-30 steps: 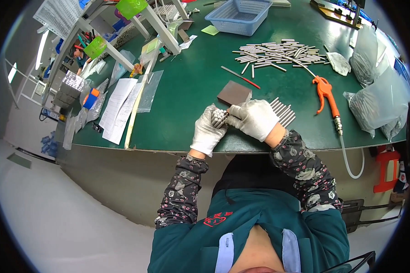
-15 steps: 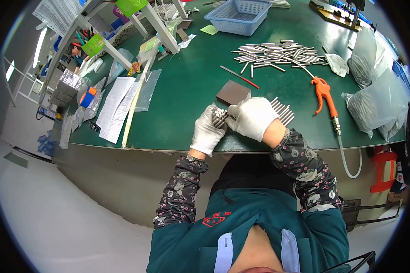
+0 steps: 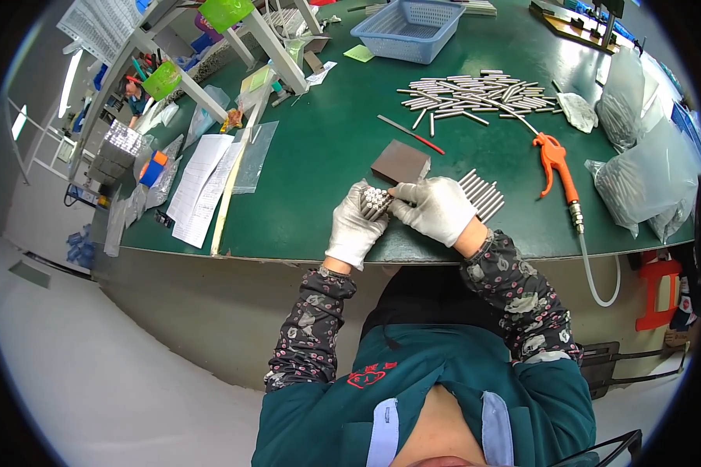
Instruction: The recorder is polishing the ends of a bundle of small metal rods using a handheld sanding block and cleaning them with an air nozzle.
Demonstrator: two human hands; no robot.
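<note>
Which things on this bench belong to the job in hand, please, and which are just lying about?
In hand: left hand and right hand gripping a bundle of metal rods; rod row; loose rod pile.

Lying about: orange air gun, blue basket, papers, brown block.

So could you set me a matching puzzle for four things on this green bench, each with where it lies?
Things:
1. blue plastic basket
2. orange air blow gun
3. brown square block
4. bundle of short metal rods

Places:
A. between both gloved hands
B. far edge of the bench
C. right side, hose attached
D. just beyond the hands

Pairs: 1-B, 2-C, 3-D, 4-A
</note>
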